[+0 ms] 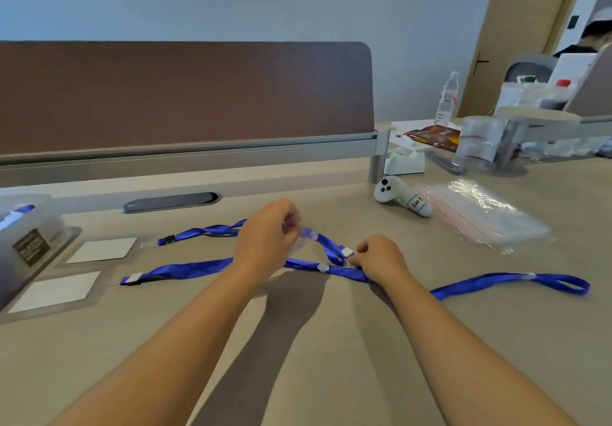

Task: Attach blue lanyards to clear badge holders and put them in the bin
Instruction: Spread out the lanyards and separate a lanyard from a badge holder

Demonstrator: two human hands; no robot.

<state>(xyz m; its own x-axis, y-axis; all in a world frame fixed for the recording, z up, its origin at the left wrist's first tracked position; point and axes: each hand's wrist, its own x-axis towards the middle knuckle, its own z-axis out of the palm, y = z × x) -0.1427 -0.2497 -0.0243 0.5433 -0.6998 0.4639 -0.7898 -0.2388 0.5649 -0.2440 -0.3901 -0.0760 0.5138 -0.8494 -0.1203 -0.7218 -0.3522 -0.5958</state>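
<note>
Badge holder in hand: clear badge holder [303, 237], lifted just above the bench [331, 359], pinched at its top edge by the left hand [265, 240]; hard to read, transparent and blurred.
Lanyard clip: white clip end [347, 252] of a blue lanyard [331, 250], pinched by the right hand [377, 256], just beside the holder's slot; not yet seen to be hooked.
Hands: both closed in fingertip grips, left on the holder, right on the clip.
Lanyard run: the strap trails right across the bench to a loop [563, 285]; a second lanyard [178, 271] crosses under the left forearm, a third [205, 231] lies behind.
Risk, tangle: straps cross under the hands; lifting the finished piece may drag a neighbour along.
Risk, missed slot: clear plastic gives little to aim at; clip may close on the edge only and drop off later.
Risk, slip: thin holder in a light pinch could twist away as the clip presses.
Waiting stock: two holders with white cards [102, 249] [56, 291] at left.
Bin: grey bin [29, 237] at far left edge, well apart from the hands; a dangling strap could catch its rim on the way over.
</note>
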